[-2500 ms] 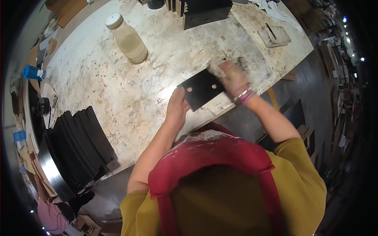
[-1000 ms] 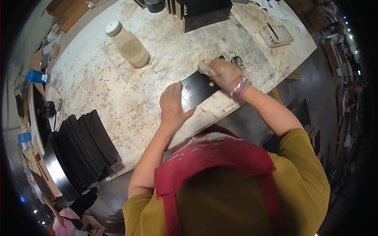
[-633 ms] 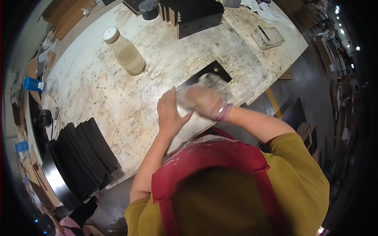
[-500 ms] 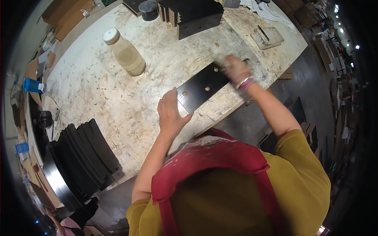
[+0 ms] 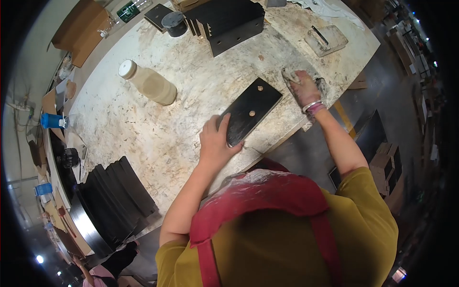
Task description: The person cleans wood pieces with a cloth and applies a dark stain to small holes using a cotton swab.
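Observation:
A flat black board [image 5: 243,106] with round holes lies slantwise on the whitish, stained worktable [image 5: 191,67]. My left hand [image 5: 214,143] grips its near left end, thumb on the near edge and fingers over the top face; a hole there is covered. Off the board's far right end, my right hand [image 5: 306,90] rests on the table, closed on a crumpled, dirty pale rag [image 5: 289,76]. Most of the rag is hidden beneath the fingers.
A bottle of cloudy liquid [image 5: 158,87] stands beyond the board. Stacked black boards [image 5: 236,42] and a dark lidded tub [image 5: 175,24] sit at the back, more boards [image 5: 122,191] at the near left. A pale slab [image 5: 332,45] bears a black stick. Another person [image 5: 103,272] is lower left.
My right hand and the rag have come off the board's far end onto the table to its right. My left hand has shifted its hold, fingers now lying farther over the board.

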Tool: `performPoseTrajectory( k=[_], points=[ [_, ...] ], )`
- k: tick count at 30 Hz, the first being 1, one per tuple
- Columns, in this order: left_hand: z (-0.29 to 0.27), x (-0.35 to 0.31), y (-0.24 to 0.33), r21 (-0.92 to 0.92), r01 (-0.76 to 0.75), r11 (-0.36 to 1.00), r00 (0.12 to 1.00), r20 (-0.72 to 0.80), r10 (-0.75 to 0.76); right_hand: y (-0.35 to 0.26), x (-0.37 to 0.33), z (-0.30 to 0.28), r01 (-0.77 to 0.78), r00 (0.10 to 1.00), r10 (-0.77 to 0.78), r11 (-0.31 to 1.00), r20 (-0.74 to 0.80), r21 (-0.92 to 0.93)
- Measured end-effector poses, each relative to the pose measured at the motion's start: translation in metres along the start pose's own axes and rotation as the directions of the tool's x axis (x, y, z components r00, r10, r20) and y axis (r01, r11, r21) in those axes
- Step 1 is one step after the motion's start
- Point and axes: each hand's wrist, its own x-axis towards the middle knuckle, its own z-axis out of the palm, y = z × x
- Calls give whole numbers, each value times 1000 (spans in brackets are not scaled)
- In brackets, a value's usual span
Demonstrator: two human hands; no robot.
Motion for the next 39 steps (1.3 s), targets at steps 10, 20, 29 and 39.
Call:
performPoseTrajectory(
  k=[10,20,29,39],
  points=[
    [-4,-9,-8,-536,508,-674,634,762,-128,-179,-117,59,856,488,-870,462,-68,233],
    [23,-27,-44,-368,512,-776,741,646,182,-171,0,13,339,876,-308,941,372,-17],
    [27,-31,-41,-339,531,-777,746,622,238,-104,61,58,324,941,-312,943,133,-79],
    [30,-44,-45,-432,480,-764,728,682,71,-159,-75,45,846,392,-843,488,369,216]
  ],
)
